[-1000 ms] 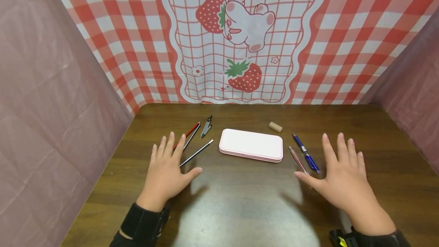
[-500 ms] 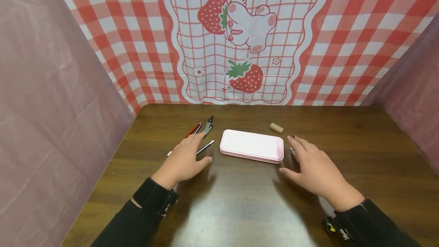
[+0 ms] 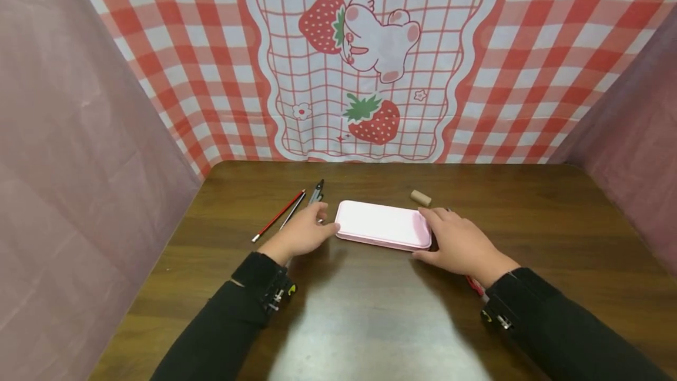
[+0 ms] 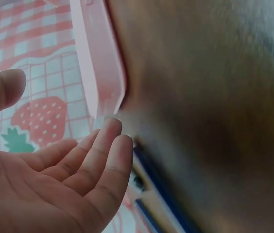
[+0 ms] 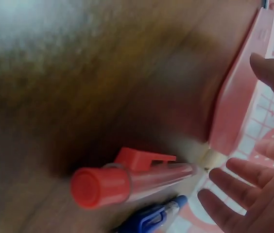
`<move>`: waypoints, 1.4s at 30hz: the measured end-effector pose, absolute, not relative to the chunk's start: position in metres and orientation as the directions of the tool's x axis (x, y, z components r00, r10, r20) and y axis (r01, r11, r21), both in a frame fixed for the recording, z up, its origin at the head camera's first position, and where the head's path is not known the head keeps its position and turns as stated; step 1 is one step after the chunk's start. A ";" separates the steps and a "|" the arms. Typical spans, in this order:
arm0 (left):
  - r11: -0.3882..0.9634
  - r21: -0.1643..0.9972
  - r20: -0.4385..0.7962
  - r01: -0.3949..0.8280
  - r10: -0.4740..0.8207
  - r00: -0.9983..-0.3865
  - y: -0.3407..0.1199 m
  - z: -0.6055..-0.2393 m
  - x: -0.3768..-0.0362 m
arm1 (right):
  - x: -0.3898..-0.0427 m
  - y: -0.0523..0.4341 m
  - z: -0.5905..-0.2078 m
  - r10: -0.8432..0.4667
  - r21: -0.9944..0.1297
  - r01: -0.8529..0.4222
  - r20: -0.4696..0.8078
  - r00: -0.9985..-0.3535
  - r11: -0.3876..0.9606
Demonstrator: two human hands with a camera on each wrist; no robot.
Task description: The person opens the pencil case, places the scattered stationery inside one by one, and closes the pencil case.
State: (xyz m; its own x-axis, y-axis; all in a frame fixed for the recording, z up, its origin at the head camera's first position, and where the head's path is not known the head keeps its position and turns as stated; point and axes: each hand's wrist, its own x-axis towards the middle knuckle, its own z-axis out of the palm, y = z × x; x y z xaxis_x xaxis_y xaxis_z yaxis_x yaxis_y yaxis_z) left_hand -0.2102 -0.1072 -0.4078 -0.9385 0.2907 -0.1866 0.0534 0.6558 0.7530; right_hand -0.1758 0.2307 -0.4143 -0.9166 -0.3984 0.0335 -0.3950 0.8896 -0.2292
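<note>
A pink pencil case lies flat and closed near the middle of the surface, its long sides roughly parallel to the far edge. The left hand is at the case's left short end, fingers relaxed and only slightly bent; in the left wrist view the fingertips sit right at the corner of the case, though whether they actually touch it cannot be told. The right hand is at the right short end, fingers spread loosely over that end and the thumb along the near edge; the right wrist view shows the palm open beside the case, with a small gap to the fingers there, so a firm hold is not shown.

Under and just behind the right hand lie a red pen and a blue pen side by side, the red one with its cap end toward the near edge. A small tan eraser lies beyond the case's far right corner, toward the far edge. On the left, a red pencil and a dark pencil lie slanted toward the far edge, with a grey compass just beside them, near the left hand's fingertips. A red checked cloth with strawberries hangs behind the far edge.
</note>
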 end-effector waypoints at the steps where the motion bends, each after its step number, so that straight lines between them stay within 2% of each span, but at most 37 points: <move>1: 0.659 0.751 -0.192 0.045 0.282 -0.940 -0.106 -0.409 -0.210 | -0.178 0.230 -0.416 -0.405 -0.234 -0.400 0.028 -0.914 0.886; 7: 0.646 0.762 -0.197 0.036 0.285 -0.938 -0.097 -0.419 -0.210 | -0.188 0.227 -0.421 -0.396 -0.281 -0.375 -0.020 -0.918 0.884; 13: 0.589 0.805 -0.148 0.064 0.305 -0.941 -0.089 -0.421 -0.210 | -0.195 0.222 -0.424 -0.389 -0.298 -0.369 -0.005 -0.921 0.880; 21: 0.590 0.806 -0.139 0.057 0.282 -0.949 -0.087 -0.422 -0.208 | -0.197 0.221 -0.423 -0.386 -0.303 -0.370 0.008 -0.923 0.878; 31: 0.535 0.844 -0.094 0.031 0.205 -0.974 -0.091 -0.423 -0.200 | -0.194 0.218 -0.415 -0.391 -0.426 -0.388 0.084 -0.916 0.817; 36: 0.442 0.896 -0.036 0.034 0.148 -0.988 -0.097 -0.424 -0.190 | -0.185 0.220 -0.412 -0.378 -0.491 -0.385 0.119 -0.918 0.781; 42: 0.243 0.969 0.019 0.042 0.094 -0.995 -0.106 -0.432 -0.178 | -0.169 0.225 -0.416 -0.335 -0.615 -0.319 0.094 -0.938 0.721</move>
State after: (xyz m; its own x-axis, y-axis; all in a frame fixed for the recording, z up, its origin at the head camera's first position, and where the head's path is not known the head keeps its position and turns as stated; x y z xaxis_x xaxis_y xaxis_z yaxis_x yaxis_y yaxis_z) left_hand -0.1784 -0.1064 -0.4321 -0.9953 0.0945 0.0192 0.0417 0.2430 0.9691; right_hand -0.1695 0.2246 -0.4155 -0.9376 -0.3347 0.0943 -0.3193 0.7214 -0.6145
